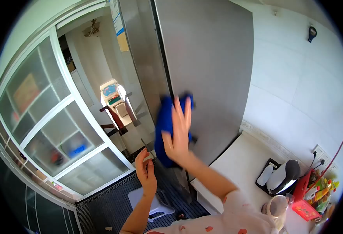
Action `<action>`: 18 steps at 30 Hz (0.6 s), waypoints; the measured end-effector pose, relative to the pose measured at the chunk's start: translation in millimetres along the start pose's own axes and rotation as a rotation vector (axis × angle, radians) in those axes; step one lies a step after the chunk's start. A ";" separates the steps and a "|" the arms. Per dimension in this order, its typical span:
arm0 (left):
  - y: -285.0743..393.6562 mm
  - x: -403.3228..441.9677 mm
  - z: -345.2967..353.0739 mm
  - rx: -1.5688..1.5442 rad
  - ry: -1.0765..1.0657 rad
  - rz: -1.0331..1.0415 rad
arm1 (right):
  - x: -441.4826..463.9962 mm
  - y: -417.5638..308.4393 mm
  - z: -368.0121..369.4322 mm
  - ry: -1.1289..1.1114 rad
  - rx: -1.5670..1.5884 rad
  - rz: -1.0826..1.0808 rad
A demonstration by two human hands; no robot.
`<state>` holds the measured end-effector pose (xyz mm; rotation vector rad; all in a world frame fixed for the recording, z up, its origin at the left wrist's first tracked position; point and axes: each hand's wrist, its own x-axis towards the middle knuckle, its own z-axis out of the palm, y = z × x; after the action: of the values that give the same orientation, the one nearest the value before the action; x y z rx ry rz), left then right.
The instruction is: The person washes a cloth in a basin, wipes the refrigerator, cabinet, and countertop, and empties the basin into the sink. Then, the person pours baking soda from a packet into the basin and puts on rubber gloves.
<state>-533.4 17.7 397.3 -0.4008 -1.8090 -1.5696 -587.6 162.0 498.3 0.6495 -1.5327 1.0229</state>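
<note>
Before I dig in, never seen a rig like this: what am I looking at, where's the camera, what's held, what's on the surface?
There is no robot: these are a person's bare hands. The one picture comes from a camera worn on the head, looking forward and down.

The right hand is spread flat over a blue cloth at the edge of a tall metal door, probably a fridge. It is blurred there. The left hand is raised lower down, fingers loosely curled, with nothing visible in it.

On the pale counter, at the picture's right, are a kettle, a round container and a red box of mixed items. A grey stool stands on the floor.
</note>
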 end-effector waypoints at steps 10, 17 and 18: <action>7.5 41.9 33.4 0.081 -0.060 0.265 | 185.0 52.9 -29.1 0.086 -0.163 -0.415; 14.9 41.7 28.9 0.186 -0.139 0.290 | -99.3 101.2 -33.0 -0.116 -0.165 -0.064; 14.0 42.6 27.3 0.205 -0.149 0.299 | -93.8 95.8 -29.2 -0.084 -0.163 -0.020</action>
<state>-562.8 38.0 435.7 -0.6703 -1.8987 -1.1644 -633.4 220.6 383.0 0.5978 -1.6602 0.8543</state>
